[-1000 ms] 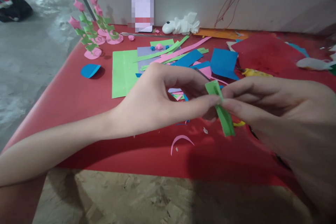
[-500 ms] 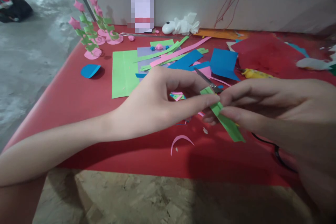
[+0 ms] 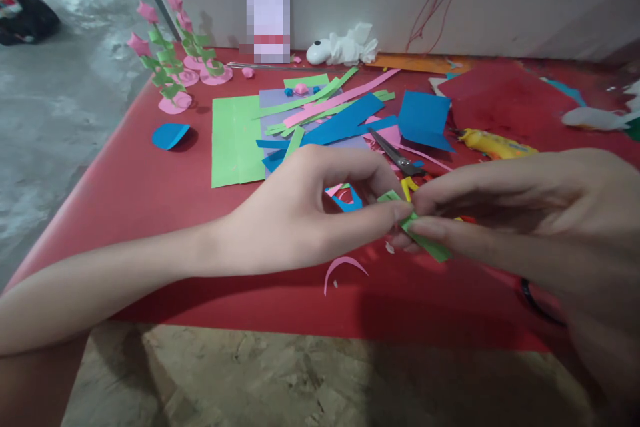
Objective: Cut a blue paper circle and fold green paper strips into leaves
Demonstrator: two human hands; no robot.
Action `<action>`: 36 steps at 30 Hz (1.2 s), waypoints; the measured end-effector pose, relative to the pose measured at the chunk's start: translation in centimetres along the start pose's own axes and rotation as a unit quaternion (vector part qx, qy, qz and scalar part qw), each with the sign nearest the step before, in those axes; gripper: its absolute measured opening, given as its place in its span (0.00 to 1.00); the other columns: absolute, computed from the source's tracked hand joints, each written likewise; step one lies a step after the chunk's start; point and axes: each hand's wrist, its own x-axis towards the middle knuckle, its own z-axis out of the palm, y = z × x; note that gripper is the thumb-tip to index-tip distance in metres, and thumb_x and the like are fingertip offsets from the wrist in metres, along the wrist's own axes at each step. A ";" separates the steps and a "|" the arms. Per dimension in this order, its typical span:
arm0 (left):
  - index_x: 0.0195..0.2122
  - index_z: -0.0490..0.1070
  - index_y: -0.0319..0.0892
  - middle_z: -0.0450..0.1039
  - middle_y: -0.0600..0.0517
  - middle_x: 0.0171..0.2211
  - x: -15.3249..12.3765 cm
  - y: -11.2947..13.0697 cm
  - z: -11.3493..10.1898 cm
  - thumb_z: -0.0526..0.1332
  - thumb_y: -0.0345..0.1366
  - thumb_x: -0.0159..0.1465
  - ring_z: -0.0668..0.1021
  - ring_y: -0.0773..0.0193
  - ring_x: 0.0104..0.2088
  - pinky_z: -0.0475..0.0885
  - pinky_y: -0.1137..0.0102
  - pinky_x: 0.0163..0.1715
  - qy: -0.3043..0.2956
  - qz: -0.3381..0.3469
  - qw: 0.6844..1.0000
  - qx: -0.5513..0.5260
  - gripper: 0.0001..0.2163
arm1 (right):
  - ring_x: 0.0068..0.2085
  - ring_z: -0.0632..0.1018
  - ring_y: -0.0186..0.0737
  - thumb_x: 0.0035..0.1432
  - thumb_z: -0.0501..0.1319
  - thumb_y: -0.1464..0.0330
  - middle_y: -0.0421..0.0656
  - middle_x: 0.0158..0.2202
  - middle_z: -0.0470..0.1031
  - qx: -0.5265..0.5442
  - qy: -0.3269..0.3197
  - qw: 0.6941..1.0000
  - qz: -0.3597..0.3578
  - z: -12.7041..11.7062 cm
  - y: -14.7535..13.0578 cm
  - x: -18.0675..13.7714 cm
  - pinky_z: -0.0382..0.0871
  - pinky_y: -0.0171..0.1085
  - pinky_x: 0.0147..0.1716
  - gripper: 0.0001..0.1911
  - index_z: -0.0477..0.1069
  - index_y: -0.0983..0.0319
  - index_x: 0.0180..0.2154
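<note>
A short green paper strip (image 3: 425, 240) is pinched between both hands just above the red table cover (image 3: 150, 187). My left hand (image 3: 305, 213) grips its upper end between thumb and forefinger. My right hand (image 3: 530, 213) pinches the strip from the right, with the lower end sticking out below its fingers. Behind the hands lie scissors (image 3: 395, 155) with yellow handles, half hidden by my fingers.
Cut paper covers the middle: a green sheet (image 3: 233, 140), blue pieces (image 3: 425, 119), pink and green strips (image 3: 330, 97). Paper flowers (image 3: 170, 53) stand at the back left, a blue disc (image 3: 170, 135) near them. A glue tube (image 3: 493, 142) lies right. A pink curl (image 3: 345, 265) lies near the front edge.
Both hands have lowered toward the table with the green strip, which now lies flatter and shows less of its length. The scissors and glue tube have come into view behind them.
</note>
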 end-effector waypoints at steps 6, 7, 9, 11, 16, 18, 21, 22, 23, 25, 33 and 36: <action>0.22 0.70 0.41 0.73 0.57 0.23 0.0 0.0 -0.4 0.61 0.28 0.59 0.74 0.75 0.23 0.70 0.80 0.22 0.040 -0.010 0.998 -0.037 0.09 | 0.19 0.74 0.32 0.51 0.65 0.61 0.35 0.20 0.76 -0.014 0.000 0.999 0.044 -0.8 0.2 0.3 0.65 0.28 0.12 0.03 0.77 0.52 0.28; 0.22 0.70 0.41 0.73 0.57 0.23 0.1 0.0 -0.5 0.62 0.28 0.59 0.74 0.75 0.23 0.71 0.80 0.22 0.044 -0.011 0.998 -0.043 0.09 | 0.19 0.74 0.32 0.50 0.65 0.61 0.36 0.20 0.75 -0.028 0.002 0.999 0.045 -0.9 0.2 0.3 0.65 0.29 0.13 0.04 0.77 0.52 0.27; 0.21 0.70 0.41 0.73 0.58 0.23 0.1 -0.1 -0.7 0.62 0.28 0.58 0.74 0.75 0.22 0.71 0.80 0.21 0.050 -0.017 0.997 -0.052 0.09 | 0.20 0.74 0.33 0.50 0.66 0.59 0.37 0.20 0.75 -0.057 0.009 0.997 0.051 -1.2 0.1 0.3 0.66 0.31 0.15 0.06 0.76 0.52 0.25; 0.22 0.71 0.41 0.73 0.58 0.23 0.2 -0.2 -0.7 0.63 0.29 0.59 0.75 0.75 0.23 0.72 0.80 0.22 0.053 -0.021 0.997 -0.060 0.08 | 0.21 0.74 0.34 0.49 0.66 0.57 0.38 0.20 0.75 -0.078 0.011 0.995 0.064 -1.5 0.1 0.3 0.67 0.32 0.15 0.08 0.75 0.53 0.25; 0.25 0.75 0.43 0.76 0.60 0.24 0.0 -0.8 -0.9 0.61 0.31 0.61 0.77 0.73 0.24 0.74 0.78 0.24 0.067 -0.006 0.995 -0.070 0.08 | 0.21 0.76 0.37 0.45 0.68 0.55 0.39 0.20 0.75 -0.065 0.045 0.993 0.089 -1.6 0.2 0.4 0.69 0.33 0.15 0.10 0.75 0.54 0.25; 0.26 0.76 0.43 0.77 0.59 0.25 0.0 -0.9 -0.9 0.58 0.32 0.63 0.78 0.71 0.25 0.74 0.76 0.24 0.068 0.008 0.997 -0.031 0.10 | 0.21 0.76 0.37 0.44 0.69 0.56 0.39 0.20 0.76 -0.052 0.051 0.993 0.097 -1.6 0.2 0.4 0.71 0.33 0.16 0.10 0.75 0.54 0.26; 0.31 0.76 0.42 0.80 0.56 0.31 -0.1 -0.7 -0.8 0.58 0.32 0.64 0.80 0.70 0.32 0.75 0.77 0.29 0.058 0.060 0.994 0.064 0.08 | 0.19 0.73 0.34 0.46 0.67 0.59 0.38 0.18 0.74 -0.041 0.027 0.996 0.080 -1.6 0.3 0.5 0.68 0.32 0.15 0.07 0.76 0.54 0.26; 0.32 0.76 0.41 0.80 0.55 0.33 -0.1 -0.6 -0.7 0.60 0.32 0.63 0.80 0.70 0.33 0.75 0.77 0.31 0.052 0.080 0.991 0.090 0.06 | 0.18 0.73 0.33 0.48 0.67 0.60 0.37 0.17 0.74 -0.039 0.016 0.997 0.070 -1.5 0.3 0.5 0.67 0.31 0.15 0.06 0.76 0.54 0.25; 0.33 0.76 0.42 0.81 0.55 0.34 -0.1 -0.6 -0.6 0.62 0.31 0.61 0.80 0.70 0.34 0.76 0.78 0.33 0.046 0.099 0.988 0.110 0.04 | 0.18 0.72 0.32 0.48 0.66 0.61 0.37 0.17 0.73 -0.037 0.011 0.998 0.058 -1.5 0.4 0.5 0.65 0.30 0.14 0.05 0.76 0.54 0.25; 0.32 0.76 0.43 0.81 0.56 0.33 -0.2 -0.6 -0.4 0.63 0.28 0.59 0.81 0.70 0.32 0.76 0.78 0.33 0.042 0.138 0.980 0.135 0.04 | 0.19 0.72 0.31 0.49 0.65 0.61 0.36 0.17 0.74 -0.038 0.003 0.998 0.042 -1.3 0.5 0.6 0.63 0.29 0.14 0.05 0.76 0.54 0.24; 0.27 0.77 0.42 0.81 0.58 0.27 -0.4 -0.2 0.0 0.65 0.29 0.57 0.79 0.73 0.25 0.74 0.82 0.23 0.115 0.081 0.983 0.117 0.03 | 0.22 0.76 0.34 0.47 0.68 0.60 0.35 0.22 0.76 -0.076 0.036 0.995 0.056 -1.3 0.2 0.1 0.68 0.30 0.15 0.04 0.77 0.50 0.28; 0.26 0.76 0.40 0.79 0.58 0.25 -0.3 -0.2 0.0 0.66 0.30 0.57 0.79 0.75 0.24 0.74 0.84 0.22 0.120 0.057 0.989 0.070 0.03 | 0.20 0.76 0.35 0.48 0.67 0.60 0.36 0.19 0.75 -0.076 0.047 0.994 0.056 -1.3 0.1 0.1 0.67 0.31 0.14 0.04 0.77 0.52 0.27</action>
